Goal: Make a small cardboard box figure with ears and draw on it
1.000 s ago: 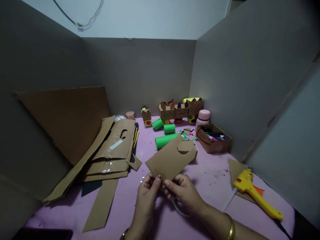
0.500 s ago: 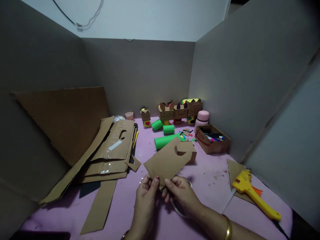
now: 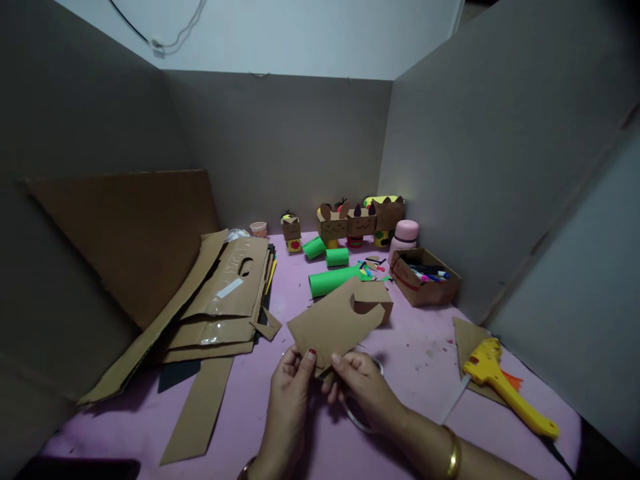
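A flat piece of brown cardboard (image 3: 327,323) with a rounded notch cut into its right edge is tilted up above the table. My left hand (image 3: 290,393) pinches its lower corner between thumb and fingers. Close beside it, my right hand (image 3: 367,387) grips the same corner, thumb on top. Behind and beneath my right hand shows a thin whitish curved rim (image 3: 356,420), mostly hidden, so I cannot tell what it is. Just beyond the held piece stands a small cardboard box (image 3: 383,293), partly covered by it.
Stacked cardboard sheets (image 3: 225,287) lie left, with a loose strip (image 3: 200,413) nearer me. Green paper tubes (image 3: 330,281) and small cardboard animal figures (image 3: 333,227) are farther back. At right are a box of markers (image 3: 425,287), a pink bottle (image 3: 406,233) and a yellow glue gun (image 3: 505,383).
The whole view has shifted very slightly. Both hands keep hold of the cardboard in nearly the same pose.
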A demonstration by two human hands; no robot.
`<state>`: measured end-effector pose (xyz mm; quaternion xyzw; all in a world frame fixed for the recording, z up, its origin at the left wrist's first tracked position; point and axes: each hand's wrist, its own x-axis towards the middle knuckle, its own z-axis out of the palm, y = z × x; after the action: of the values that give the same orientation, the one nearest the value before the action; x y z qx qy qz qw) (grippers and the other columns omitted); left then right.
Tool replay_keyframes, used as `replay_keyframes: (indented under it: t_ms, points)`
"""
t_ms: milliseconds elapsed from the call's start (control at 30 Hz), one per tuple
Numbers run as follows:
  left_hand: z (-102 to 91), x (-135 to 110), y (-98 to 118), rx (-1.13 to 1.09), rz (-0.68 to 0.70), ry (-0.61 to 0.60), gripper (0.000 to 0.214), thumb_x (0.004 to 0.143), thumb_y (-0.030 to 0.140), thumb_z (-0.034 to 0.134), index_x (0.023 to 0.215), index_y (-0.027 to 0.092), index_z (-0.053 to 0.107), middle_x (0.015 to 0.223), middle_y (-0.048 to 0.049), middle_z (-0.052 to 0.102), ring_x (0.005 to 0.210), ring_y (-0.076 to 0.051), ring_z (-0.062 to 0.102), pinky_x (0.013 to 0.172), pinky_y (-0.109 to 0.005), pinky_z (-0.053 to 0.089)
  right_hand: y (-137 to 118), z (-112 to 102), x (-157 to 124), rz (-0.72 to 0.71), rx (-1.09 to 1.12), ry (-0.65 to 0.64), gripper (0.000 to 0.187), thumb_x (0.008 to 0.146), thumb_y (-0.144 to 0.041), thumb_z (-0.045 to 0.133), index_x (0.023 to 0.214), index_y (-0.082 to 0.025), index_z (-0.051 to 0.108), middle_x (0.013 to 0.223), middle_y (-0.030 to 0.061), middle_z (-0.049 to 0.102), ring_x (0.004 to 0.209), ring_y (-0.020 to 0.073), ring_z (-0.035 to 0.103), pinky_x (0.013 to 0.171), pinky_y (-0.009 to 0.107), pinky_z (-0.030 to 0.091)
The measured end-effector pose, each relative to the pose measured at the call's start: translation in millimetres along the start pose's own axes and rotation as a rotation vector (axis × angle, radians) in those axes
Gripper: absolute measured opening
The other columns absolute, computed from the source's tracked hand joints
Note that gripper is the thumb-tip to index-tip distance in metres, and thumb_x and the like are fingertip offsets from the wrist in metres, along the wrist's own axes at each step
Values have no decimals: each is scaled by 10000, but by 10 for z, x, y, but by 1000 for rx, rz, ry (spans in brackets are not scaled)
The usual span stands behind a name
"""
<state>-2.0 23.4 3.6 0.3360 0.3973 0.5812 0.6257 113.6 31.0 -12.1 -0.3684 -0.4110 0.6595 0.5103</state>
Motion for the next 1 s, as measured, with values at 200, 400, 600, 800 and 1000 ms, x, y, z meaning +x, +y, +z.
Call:
replay_keyframes:
  t_ms: [200, 400, 600, 800, 1000]
  points:
    - [-36, 22, 197, 19, 126, 75, 383, 748, 319, 724, 1094, 188, 624, 1008, -52, 738, 852, -192, 683, 766, -286, 511, -214, -149, 38, -136, 92, 229, 498, 714, -658, 645, 807, -174, 573, 526, -18, 655, 428, 85, 567, 416, 165, 383]
    - [-159, 91, 338, 5, 259, 251, 428, 707, 329, 760, 1088, 207, 610, 936, -5, 739, 853, -145, 672, 771, -230, 492, -368, -241, 75, -65, 25, 122, 361, 631, -467, 784, 664, -160, 597, 508, -30, 638, 399, 66, 516, 408, 167, 394]
    - [-323, 199, 409, 43, 401, 440, 344, 652, 324, 789, 911, 202, 598, 760, 36, 688, 698, -97, 618, 675, -184, 458, -222, -155, 22, 115, -33, -84, 391, 516, -430, 851, 589, -127, 616, 480, 4, 654, 370, 77, 535, 402, 180, 377]
    - [-241, 126, 326, 105, 415, 445, 232, 702, 378, 751, 775, 198, 624, 613, 89, 559, 581, -60, 484, 572, -130, 388, -134, -87, 14, 55, 2, 1, 417, 602, -495, 816, 754, -129, 688, 663, 35, 717, 488, 76, 592, 448, 168, 372]
    - [-63, 28, 55, 182, 125, 131, 294, 652, 405, 767, 656, 150, 621, 530, 23, 591, 449, -104, 490, 460, -219, 401, -108, -70, 31, 40, 91, -85, 428, 658, -456, 803, 931, -135, 725, 796, 85, 746, 584, 99, 649, 509, 168, 419]
